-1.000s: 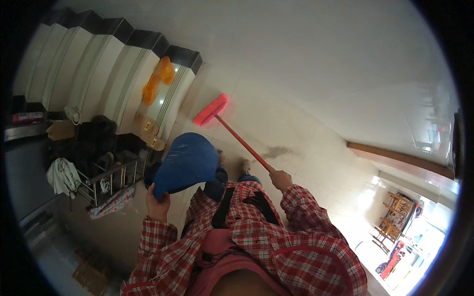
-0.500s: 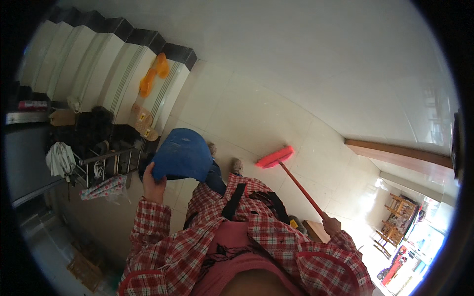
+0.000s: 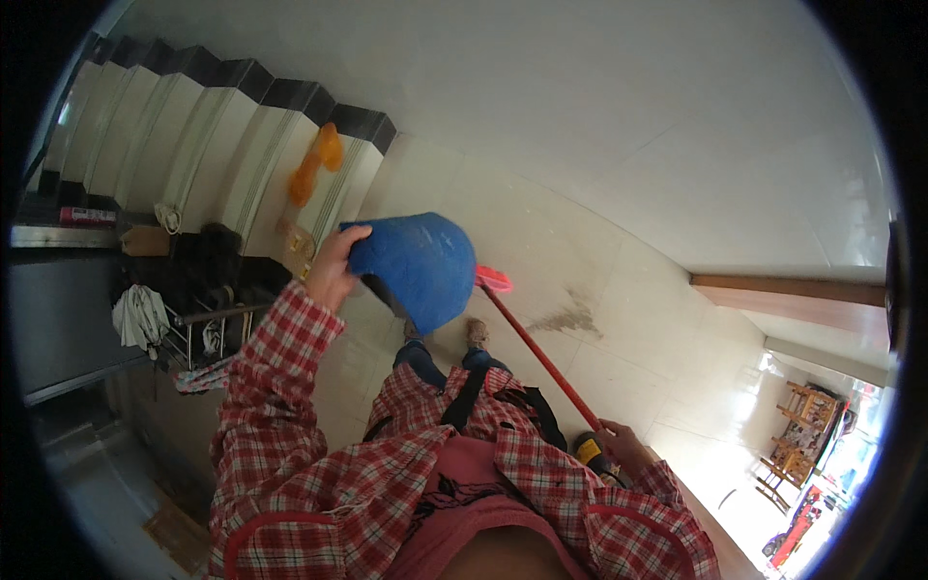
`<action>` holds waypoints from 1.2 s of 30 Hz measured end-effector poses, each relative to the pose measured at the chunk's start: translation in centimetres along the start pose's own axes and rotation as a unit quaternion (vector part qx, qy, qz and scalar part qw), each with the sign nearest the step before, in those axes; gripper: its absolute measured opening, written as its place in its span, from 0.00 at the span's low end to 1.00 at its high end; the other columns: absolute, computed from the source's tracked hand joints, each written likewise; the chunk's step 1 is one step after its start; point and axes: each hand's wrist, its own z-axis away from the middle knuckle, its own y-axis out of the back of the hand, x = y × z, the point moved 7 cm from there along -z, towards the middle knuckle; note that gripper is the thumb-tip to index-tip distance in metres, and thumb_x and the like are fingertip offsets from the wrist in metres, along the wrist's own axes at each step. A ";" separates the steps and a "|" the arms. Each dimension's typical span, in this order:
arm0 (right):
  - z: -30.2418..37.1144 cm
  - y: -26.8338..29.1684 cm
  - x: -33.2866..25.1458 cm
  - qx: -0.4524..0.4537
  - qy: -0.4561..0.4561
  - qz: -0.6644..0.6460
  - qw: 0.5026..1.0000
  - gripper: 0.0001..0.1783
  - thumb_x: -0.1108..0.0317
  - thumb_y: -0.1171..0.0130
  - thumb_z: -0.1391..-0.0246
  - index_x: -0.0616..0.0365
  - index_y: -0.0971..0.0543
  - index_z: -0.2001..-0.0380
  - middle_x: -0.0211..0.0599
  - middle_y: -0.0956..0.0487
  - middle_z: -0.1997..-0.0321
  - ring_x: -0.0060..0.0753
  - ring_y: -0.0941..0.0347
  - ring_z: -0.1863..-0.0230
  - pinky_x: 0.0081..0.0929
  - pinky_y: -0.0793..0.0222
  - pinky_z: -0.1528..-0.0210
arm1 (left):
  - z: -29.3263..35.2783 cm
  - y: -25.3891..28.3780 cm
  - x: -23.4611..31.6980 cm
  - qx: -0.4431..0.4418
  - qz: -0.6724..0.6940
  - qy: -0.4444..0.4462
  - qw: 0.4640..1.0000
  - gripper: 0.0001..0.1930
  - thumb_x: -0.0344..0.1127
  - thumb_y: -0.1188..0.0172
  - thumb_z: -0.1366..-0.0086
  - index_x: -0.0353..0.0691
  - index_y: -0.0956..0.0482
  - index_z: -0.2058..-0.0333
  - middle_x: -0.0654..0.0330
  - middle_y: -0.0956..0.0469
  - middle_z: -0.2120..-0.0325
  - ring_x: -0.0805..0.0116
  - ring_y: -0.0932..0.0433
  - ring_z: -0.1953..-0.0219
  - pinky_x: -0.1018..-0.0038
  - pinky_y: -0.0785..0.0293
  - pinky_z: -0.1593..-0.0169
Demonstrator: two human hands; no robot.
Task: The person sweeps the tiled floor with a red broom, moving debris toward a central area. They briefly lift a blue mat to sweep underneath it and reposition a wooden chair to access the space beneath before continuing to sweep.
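Note:
My left hand (image 3: 333,271) grips the edge of a blue, scoop-like plastic container (image 3: 418,261). It is tilted in front of me above the floor, with part of its dark inside showing; what it may hold is hidden. In my right hand (image 3: 623,447), closed round the upper end of the handle, is a broom (image 3: 541,358) with a red stick. The broom's pink head (image 3: 495,279) is down by the floor, partly behind the container. To the right of that head, a dark patch (image 3: 572,314) marks the pale floor tiles.
Stairs (image 3: 217,145) rise at the far left, with orange slippers (image 3: 316,166) on a step. Left of me stands a metal rack (image 3: 208,324) with shoes and a pale cloth (image 3: 142,317). A white wall (image 3: 619,126) runs along the far side. Wooden chairs (image 3: 797,425) stand at the bright right end.
The blue container has moved right and away from me, and tilted. The broom head has shifted left, and my right hand has come inward. A dark patch now shows on the floor.

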 end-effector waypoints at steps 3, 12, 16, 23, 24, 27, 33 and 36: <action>4.1 -2.7 -4.1 -0.020 -0.041 -0.073 0.996 0.23 0.62 0.49 0.39 0.57 0.30 0.42 0.23 0.33 0.82 0.14 0.39 0.85 0.17 0.43 0.84 | -3.0 0.0 3.0 -0.049 -0.124 0.011 0.991 0.33 0.42 0.33 0.47 0.28 0.34 0.47 0.49 0.28 0.53 0.60 0.27 0.53 0.65 0.27 0.50; 8.0 -8.1 -8.3 0.065 0.003 -0.133 0.989 0.24 0.60 0.51 0.37 0.56 0.33 0.40 0.23 0.32 0.82 0.15 0.39 0.87 0.16 0.41 0.86 | -2.9 2.1 14.1 -0.198 -0.463 -0.038 0.863 0.39 0.53 0.36 0.46 0.36 0.36 0.41 0.48 0.28 0.50 0.55 0.27 0.48 0.60 0.31 0.44; 10.2 -12.9 -10.4 0.073 0.001 -0.180 0.981 0.20 0.63 0.51 0.37 0.57 0.29 0.45 0.20 0.31 0.80 0.12 0.38 0.84 0.15 0.44 0.86 | -4.1 12.3 8.2 -0.154 -0.302 0.069 0.938 0.42 0.52 0.36 0.44 0.34 0.41 0.38 0.45 0.31 0.45 0.46 0.31 0.43 0.56 0.35 0.40; 6.4 -21.6 -5.0 0.128 -0.051 -0.135 0.981 0.16 0.62 0.49 0.39 0.57 0.24 0.52 0.26 0.28 0.80 0.18 0.32 0.79 0.20 0.37 0.77 | -6.3 35.2 -10.1 -0.020 -0.643 0.117 0.756 0.36 0.37 0.38 0.42 0.31 0.43 0.39 0.43 0.38 0.40 0.51 0.33 0.41 0.64 0.35 0.40; 4.2 -22.6 -3.9 0.144 -0.028 -0.046 0.988 0.15 0.63 0.49 0.40 0.58 0.23 0.54 0.29 0.27 0.79 0.20 0.31 0.77 0.23 0.35 0.75 | -5.0 35.8 -10.9 -0.051 -0.607 0.127 0.783 0.34 0.37 0.39 0.42 0.31 0.41 0.40 0.43 0.36 0.41 0.51 0.32 0.41 0.65 0.35 0.40; 0.6 -24.6 -0.5 0.144 -0.036 0.107 0.983 0.15 0.64 0.47 0.44 0.59 0.22 0.57 0.37 0.24 0.75 0.28 0.27 0.72 0.31 0.32 0.67 | -2.5 39.2 -15.2 -0.119 -0.572 0.110 0.804 0.24 0.38 0.40 0.40 0.29 0.30 0.48 0.46 0.26 0.52 0.54 0.26 0.51 0.65 0.30 0.48; 2.2 -26.1 -3.5 0.204 -0.015 0.187 0.961 0.17 0.57 0.49 0.43 0.55 0.21 0.58 0.46 0.21 0.73 0.43 0.23 0.69 0.38 0.30 0.66 | 2.6 43.3 -16.0 -0.048 -0.444 0.186 0.875 0.20 0.37 0.41 0.39 0.30 0.27 0.53 0.52 0.22 0.64 0.67 0.25 0.69 0.73 0.28 0.68; 2.1 -26.0 -8.0 0.218 0.014 0.238 0.946 0.16 0.56 0.50 0.44 0.51 0.22 0.56 0.48 0.21 0.66 0.51 0.24 0.62 0.43 0.30 0.62 | 1.3 47.0 -19.1 -0.021 -0.409 0.217 0.886 0.19 0.35 0.41 0.39 0.30 0.27 0.53 0.54 0.22 0.68 0.70 0.25 0.72 0.76 0.30 0.72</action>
